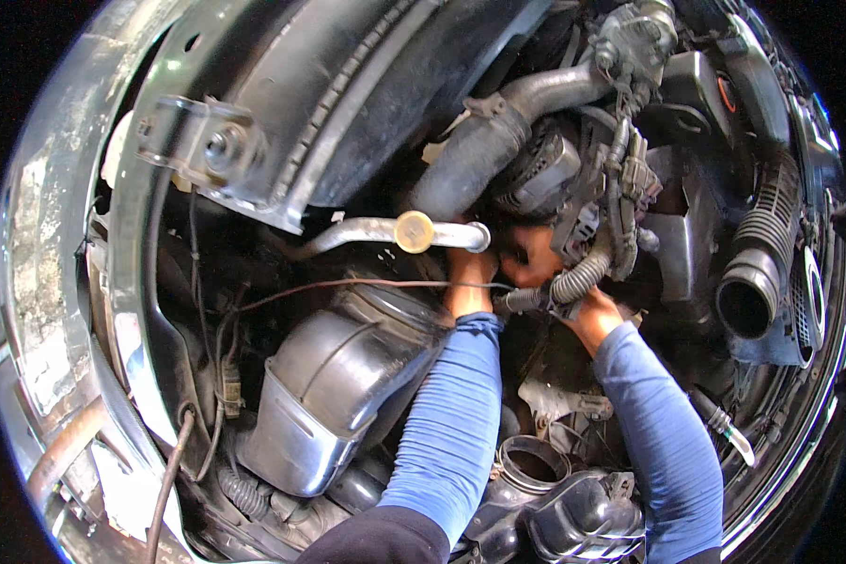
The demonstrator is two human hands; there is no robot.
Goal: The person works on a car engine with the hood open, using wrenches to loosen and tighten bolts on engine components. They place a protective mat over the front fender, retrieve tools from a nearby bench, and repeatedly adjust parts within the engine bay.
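Observation:
My left hand (468, 280) reaches deep into the engine bay, passing beneath a bent silver metal pipe (362, 230) with a yellowish round cap (415, 232). The fingers of that hand are hidden below the pipe. My right hand (596, 321) is at a grey corrugated wiring conduit (581, 277), which covers its fingers. Bare skin also shows in the shadow between the two wrists; I cannot tell which hand it belongs to. A thin reddish wire (348, 283) crosses over my left wrist. Close above both hands are a wiring connector (585, 226) and a thick dark hose (475, 160).
A black plastic air box (320, 385) stands left of my left forearm. The radiator (348, 94) lies at the upper left, beside a metal bracket (207, 141). An open-ended ribbed intake hose (754, 291) is at the right. Between my forearms is an open round duct (534, 462).

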